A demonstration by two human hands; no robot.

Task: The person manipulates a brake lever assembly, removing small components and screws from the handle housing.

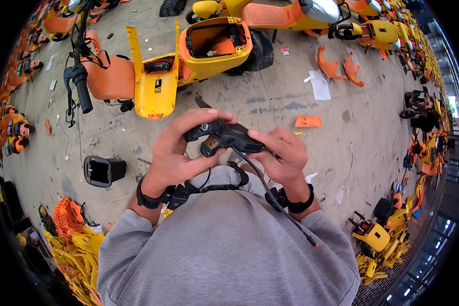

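Observation:
Between my two hands, in front of my body, is a black brake lever (233, 136) with an open, curved clamp at its left end. My left hand (169, 148) is closed on the clamp end, thumb below and fingers above. The right end of the lever's body is pinched between the thumb and fingers of my right hand (282, 155). A dark blade of the lever sticks out above my left fingers. From the body a thin black cable (260, 179) hangs down past my right wrist and ends in a small red tip.
Ahead stands a partly stripped electric scooter (217, 64) with its yellow seat housing open and a handlebar (79, 76) at left. A black plastic bin (104, 171), an orange cover piece (308, 122) and curved orange panels (330, 64) lie on the floor. Yellow parts (79, 255) are heaped lower left.

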